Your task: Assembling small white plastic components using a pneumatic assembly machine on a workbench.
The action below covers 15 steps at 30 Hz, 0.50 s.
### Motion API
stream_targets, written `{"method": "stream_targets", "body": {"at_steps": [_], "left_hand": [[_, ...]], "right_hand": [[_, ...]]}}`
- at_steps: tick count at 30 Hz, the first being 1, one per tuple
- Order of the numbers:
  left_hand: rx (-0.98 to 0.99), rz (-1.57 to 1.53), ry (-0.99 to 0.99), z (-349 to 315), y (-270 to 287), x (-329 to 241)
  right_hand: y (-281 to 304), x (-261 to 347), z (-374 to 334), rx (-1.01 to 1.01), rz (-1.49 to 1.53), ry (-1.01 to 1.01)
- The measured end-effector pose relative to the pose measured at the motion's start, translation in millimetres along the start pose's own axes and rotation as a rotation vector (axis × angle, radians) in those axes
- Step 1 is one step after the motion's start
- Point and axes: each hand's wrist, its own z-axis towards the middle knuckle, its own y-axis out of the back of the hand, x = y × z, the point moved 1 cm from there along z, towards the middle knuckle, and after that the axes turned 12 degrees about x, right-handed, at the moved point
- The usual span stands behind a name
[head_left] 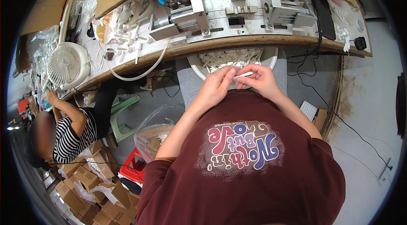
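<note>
In front of my body, above my lap, both hands meet at a small white plastic stick-like piece (244,75). My right hand (263,81) pinches it between thumb and fingers. My left hand (217,84) is closed at the piece's other end, with its fingertips partly hidden. Just beyond my hands, a round white basket (274,58) rests between my legs under the table edge. Many similar white plastic pieces (227,58) lie heaped in it.
A metal fixture with two cylinder clamps (198,15) stands on the worktable (250,40). Left of it lie loose white parts (127,40) and a white fan (68,65); a black phone (323,16) lies right. A co-worker (72,136) sits left, near cardboard boxes (85,178).
</note>
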Motion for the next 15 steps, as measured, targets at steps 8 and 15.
{"method": "stream_targets", "body": {"at_steps": [8, 15], "left_hand": [[-0.256, 0.361, -0.163, 6, 20, -60], [-0.422, 0.196, -0.081, -9, 93, -90]], "right_hand": [[-30, 63, -21, -0.089, -0.756, 0.269], [-21, 102, -42, -0.240, -0.753, 0.283]]}}
